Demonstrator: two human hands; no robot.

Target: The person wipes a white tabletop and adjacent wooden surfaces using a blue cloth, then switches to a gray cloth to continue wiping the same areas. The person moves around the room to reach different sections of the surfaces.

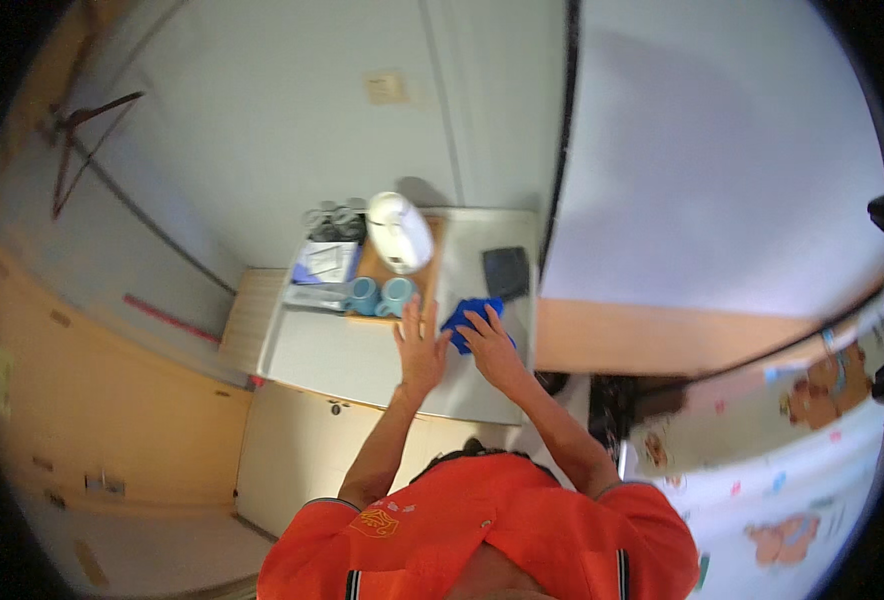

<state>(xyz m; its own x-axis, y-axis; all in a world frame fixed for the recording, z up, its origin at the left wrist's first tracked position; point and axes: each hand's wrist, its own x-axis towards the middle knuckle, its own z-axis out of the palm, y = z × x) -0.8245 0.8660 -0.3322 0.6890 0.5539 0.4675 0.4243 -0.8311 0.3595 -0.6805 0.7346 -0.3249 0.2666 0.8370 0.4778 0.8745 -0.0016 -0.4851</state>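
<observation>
Under my right hand [493, 351] lies a crumpled blue cloth [469, 318] on the white tabletop [337, 356]; the fingers press on it and cover part of it. My left hand [421, 349] hovers or rests just left of the cloth, fingers spread and holding nothing. Its fingertips reach the front edge of a wooden tray [433, 259]. Two blue mugs, one darker [364, 295] and one lighter [396, 295], stand on that tray, near my left fingertips. Behind them is a white electric kettle [400, 234].
A dark flat item [506, 272] lies behind the cloth. Left of the tray are several glass cups [333, 223], a printed card or box [326, 262] and a clear packet [314, 295]. A wall closes off the back, a bed [779, 465] stands right, and a wooden door [111, 390] left.
</observation>
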